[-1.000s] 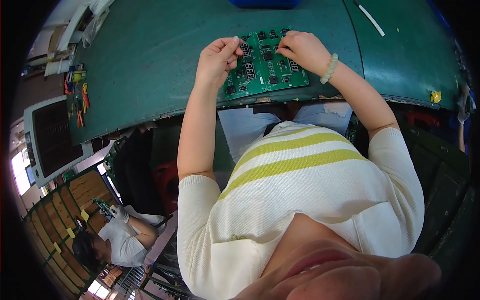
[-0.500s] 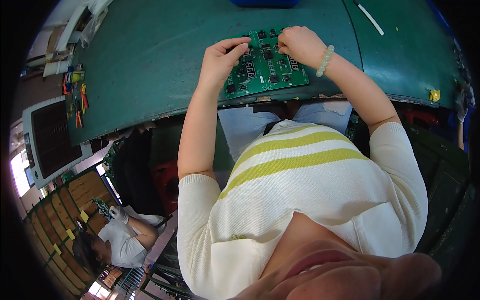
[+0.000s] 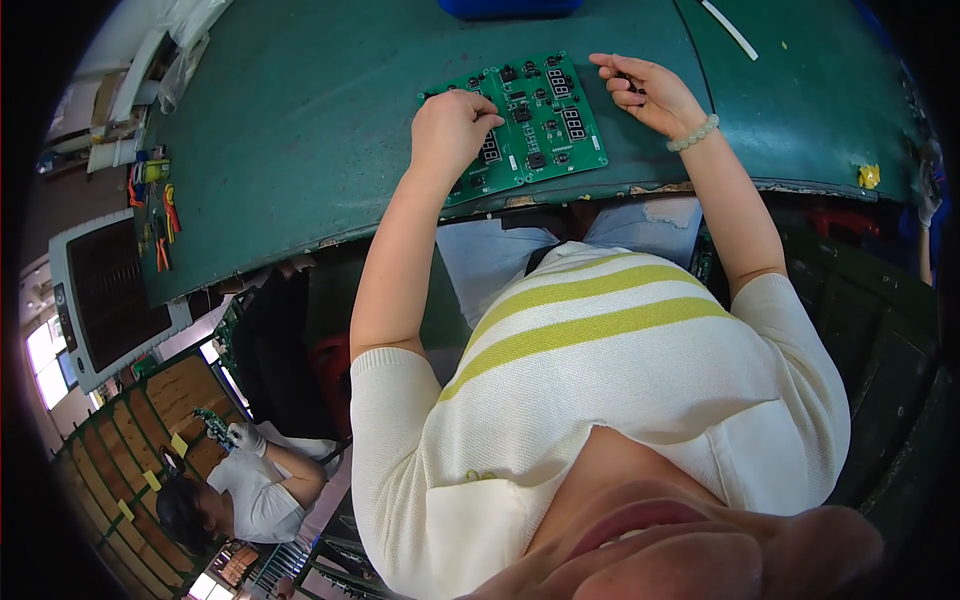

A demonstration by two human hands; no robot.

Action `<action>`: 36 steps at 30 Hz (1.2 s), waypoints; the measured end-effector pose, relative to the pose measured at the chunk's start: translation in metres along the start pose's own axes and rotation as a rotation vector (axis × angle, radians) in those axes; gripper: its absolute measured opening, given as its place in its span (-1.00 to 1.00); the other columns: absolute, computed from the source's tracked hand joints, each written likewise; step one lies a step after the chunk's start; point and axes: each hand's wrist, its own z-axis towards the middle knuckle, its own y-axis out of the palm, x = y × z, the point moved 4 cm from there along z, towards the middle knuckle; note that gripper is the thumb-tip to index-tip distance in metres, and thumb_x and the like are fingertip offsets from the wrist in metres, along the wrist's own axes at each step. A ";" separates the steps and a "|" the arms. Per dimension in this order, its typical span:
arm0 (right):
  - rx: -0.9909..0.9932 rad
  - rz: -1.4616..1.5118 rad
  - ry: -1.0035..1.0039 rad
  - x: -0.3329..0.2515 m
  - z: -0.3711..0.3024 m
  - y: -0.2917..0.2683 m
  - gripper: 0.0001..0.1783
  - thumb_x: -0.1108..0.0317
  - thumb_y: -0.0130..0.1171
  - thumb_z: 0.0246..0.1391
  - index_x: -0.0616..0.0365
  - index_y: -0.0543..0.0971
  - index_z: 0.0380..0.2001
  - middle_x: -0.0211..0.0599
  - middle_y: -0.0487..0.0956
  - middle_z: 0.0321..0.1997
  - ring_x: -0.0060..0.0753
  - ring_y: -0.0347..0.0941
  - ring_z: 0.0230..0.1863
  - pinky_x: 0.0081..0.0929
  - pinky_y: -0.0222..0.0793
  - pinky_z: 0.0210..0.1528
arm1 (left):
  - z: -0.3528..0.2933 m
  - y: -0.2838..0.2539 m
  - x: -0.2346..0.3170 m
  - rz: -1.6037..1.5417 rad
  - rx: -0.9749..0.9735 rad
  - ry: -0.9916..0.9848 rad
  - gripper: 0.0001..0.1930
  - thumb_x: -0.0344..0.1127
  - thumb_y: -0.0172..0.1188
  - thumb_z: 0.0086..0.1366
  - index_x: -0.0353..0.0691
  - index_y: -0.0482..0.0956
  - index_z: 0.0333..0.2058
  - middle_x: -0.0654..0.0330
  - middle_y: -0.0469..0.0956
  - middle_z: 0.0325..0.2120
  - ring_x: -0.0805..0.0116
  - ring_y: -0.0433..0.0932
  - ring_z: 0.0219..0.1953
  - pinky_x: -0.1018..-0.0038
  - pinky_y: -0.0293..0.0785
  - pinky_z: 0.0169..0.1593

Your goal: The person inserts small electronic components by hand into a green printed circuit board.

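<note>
A green circuit board panel (image 3: 540, 120) with several small black parts and displays lies flat near the front edge of the green table (image 3: 300, 130). My left hand (image 3: 452, 125) rests on the panel's left half with fingers bent, pressing down on it. My right hand (image 3: 645, 92), with a pale bead bracelet at the wrist, lies on the table just right of the panel. Its fingers curl around a small dark part (image 3: 624, 76).
A blue bin (image 3: 510, 6) stands at the table's far edge and a white strip (image 3: 730, 28) lies at the far right. Red- and yellow-handled hand tools (image 3: 160, 205) lie at the left end. Another person (image 3: 240, 490) in white gloves works at lower left.
My right hand has come off the panel's top right corner and moved to the table beside it. My left hand has slid from the panel's top left edge onto its left half.
</note>
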 end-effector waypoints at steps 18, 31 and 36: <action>-0.033 -0.093 0.009 0.007 0.004 -0.001 -0.72 0.27 0.02 0.15 0.27 0.45 -0.20 -0.52 0.34 -0.51 -0.79 0.11 -0.60 -0.89 -0.04 -0.69 | 0.007 -0.006 0.000 -0.065 -0.102 0.129 -0.85 -0.41 0.07 0.09 -0.30 0.59 -0.39 0.19 0.46 -0.59 0.43 0.40 -0.56 0.52 0.34 -0.45; -0.193 -0.463 -0.048 0.007 0.005 0.039 -0.76 0.43 0.08 0.06 0.28 0.53 -0.19 -0.49 0.45 -0.40 -0.83 0.15 -0.52 -0.89 -0.01 -0.64 | 0.006 -0.008 -0.035 -1.518 -0.077 -0.390 -0.84 -0.38 0.03 0.25 -0.40 0.45 -0.31 0.20 0.45 -0.50 0.58 0.26 -0.55 0.69 0.19 -0.55; -0.163 -0.691 -0.127 0.011 0.005 0.054 -0.81 0.41 0.09 0.06 0.26 0.54 -0.26 -0.53 0.43 -0.48 -0.83 0.10 -0.58 -0.82 0.01 -0.63 | 0.004 -0.006 -0.033 -1.697 -0.057 -0.494 -0.86 -0.40 0.11 0.21 -0.41 0.49 -0.35 0.20 0.45 -0.52 0.58 0.29 -0.54 0.70 0.20 -0.56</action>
